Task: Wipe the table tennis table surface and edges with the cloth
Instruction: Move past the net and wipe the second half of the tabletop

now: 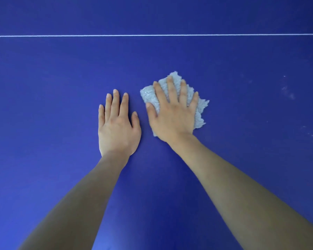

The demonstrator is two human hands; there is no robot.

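Both hands are being laid flat, fingers straight: right hand (172,112) pressing the pale fluffy cloth (200,112) onto the blue table (61,78), left hand (117,123) bare beside it. White dust smears (289,92) right of the cloth are probably being missed.

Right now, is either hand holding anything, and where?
Nothing gripped: right hand presses flat on the cloth middle; left hand rests bare on the table.

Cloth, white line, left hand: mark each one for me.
cloth (201,110), head view, on its fluffy right edge.
white line (152,35), head view, on its middle stretch across the table.
left hand (118,134), head view, on the back of the hand.
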